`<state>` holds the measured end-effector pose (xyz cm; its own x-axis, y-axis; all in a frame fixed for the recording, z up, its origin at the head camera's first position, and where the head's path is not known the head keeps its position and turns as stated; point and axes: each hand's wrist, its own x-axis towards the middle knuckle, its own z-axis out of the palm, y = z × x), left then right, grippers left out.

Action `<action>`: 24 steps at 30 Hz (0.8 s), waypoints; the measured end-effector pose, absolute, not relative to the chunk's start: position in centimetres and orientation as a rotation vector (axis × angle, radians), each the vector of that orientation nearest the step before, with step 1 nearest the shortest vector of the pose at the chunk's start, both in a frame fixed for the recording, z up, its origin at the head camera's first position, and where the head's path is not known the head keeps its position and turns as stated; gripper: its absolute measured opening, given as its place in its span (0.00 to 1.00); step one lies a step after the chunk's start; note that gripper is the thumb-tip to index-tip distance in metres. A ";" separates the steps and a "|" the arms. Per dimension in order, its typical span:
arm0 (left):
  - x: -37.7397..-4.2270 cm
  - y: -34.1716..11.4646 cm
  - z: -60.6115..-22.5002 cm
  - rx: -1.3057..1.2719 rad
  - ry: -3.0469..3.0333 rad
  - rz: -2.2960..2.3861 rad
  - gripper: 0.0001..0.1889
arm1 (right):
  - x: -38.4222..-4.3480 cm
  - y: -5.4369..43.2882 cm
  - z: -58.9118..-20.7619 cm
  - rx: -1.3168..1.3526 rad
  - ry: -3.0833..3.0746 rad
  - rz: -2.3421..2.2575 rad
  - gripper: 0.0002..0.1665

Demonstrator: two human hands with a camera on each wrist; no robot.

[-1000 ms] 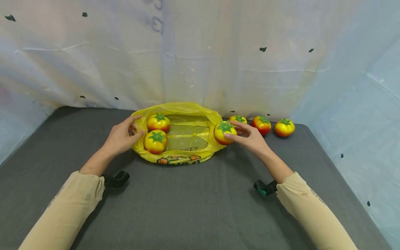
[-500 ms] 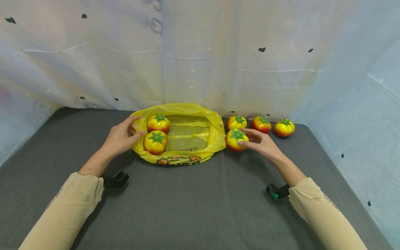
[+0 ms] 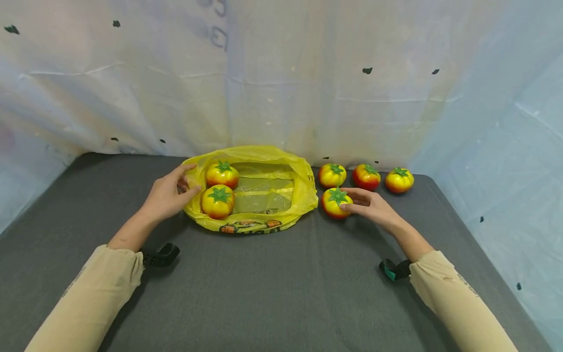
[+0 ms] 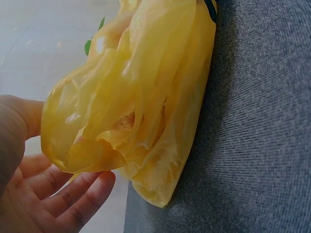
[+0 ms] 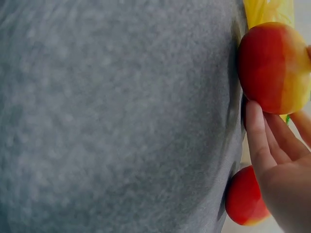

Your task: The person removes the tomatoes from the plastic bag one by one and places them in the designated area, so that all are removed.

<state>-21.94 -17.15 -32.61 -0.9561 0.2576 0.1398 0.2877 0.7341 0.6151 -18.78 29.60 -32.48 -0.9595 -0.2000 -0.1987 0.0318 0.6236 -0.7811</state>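
Observation:
My left hand (image 3: 167,194) holds the left rim of a yellow plastic bag (image 3: 303,208). In the left wrist view the bag's loose edge (image 4: 92,155) lies between thumb and fingers. Two yellow-red toy tomatoes with green leaf tops sit at the left inside the bag: a rear tomato (image 3: 217,178) and a front tomato (image 3: 217,205). To the right of the bag my right hand (image 3: 374,208) grips another tomato (image 3: 333,208) between thumb and fingers, low at the table. The right wrist view shows the red-yellow side of this tomato (image 5: 272,68).
Behind the right hand, a row of three tomatoes stands along the back wall: a left tomato (image 3: 330,178), a middle tomato (image 3: 365,180) and a right tomato (image 3: 398,183). The grey table (image 3: 264,288) meets pale hanging sheets (image 3: 281,107) at the back and sides.
My right hand has moved right with its tomato, from over the bag's right rim to beside the bag. The left hand stays at the left rim.

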 end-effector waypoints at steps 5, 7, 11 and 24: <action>-21.9 -17.2 -32.6 -0.453 -2.889 -1.031 0.31 | -18.7 29.8 -32.6 -0.156 2.563 -1.237 0.39; -21.9 -17.2 -32.7 -0.453 -2.892 -1.033 0.31 | -18.6 29.8 -32.7 -0.154 2.559 -1.227 0.40; -21.9 -17.1 -32.6 -0.446 -2.899 -1.037 0.31 | -18.5 29.8 -32.6 -0.145 2.551 -1.224 0.41; -21.9 -17.1 -32.6 -0.445 -2.893 -1.033 0.30 | -19.1 30.4 -31.6 -0.156 2.615 -1.141 0.43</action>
